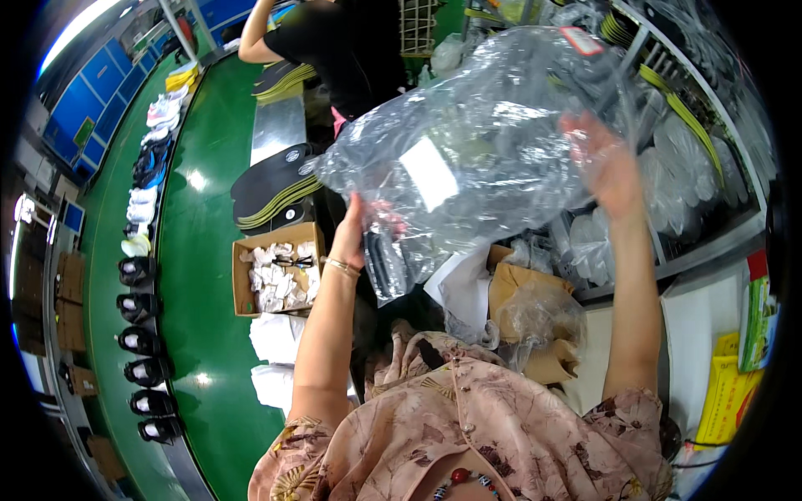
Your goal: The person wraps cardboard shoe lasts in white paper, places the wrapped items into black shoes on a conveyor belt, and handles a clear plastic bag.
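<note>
A large clear plastic bag (493, 167) is stretched out between my two hands, in front of me. It carries a white label (428, 173) and a red-edged label near its far end. My left hand (351, 234) is closed round the bag's near left side, thumb up. On the other side, my right hand (608, 167) holds the far right part, its fingers partly covered by the shiny film. Dark shapes show through the film beside my left hand; whether they are inside or behind it I cannot tell.
Black insoles with yellow-green edges (276, 188) lie in stacks on the left. Below them stands a cardboard box (240, 280) of crumpled white paper. A metal rack (710, 250) with bagged items is at right. Another person (351, 54) works ahead. Shoes (138, 305) line a conveyor at far left.
</note>
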